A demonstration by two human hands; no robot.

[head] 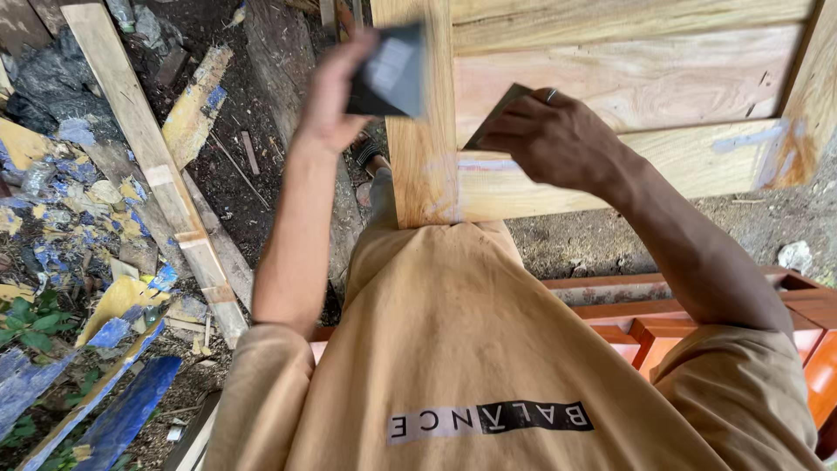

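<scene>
left hand pinches a dark pad, blurred, by the wooden frame's upright | right hand grips a thin dark blade against the frame's panel | scrap boards lie left

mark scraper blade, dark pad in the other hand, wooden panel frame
scraper blade (499,113), head view, on its exposed dark edge.
dark pad (392,74), head view, on its flat face.
wooden panel frame (423,166), head view, on its upright stile.
</scene>
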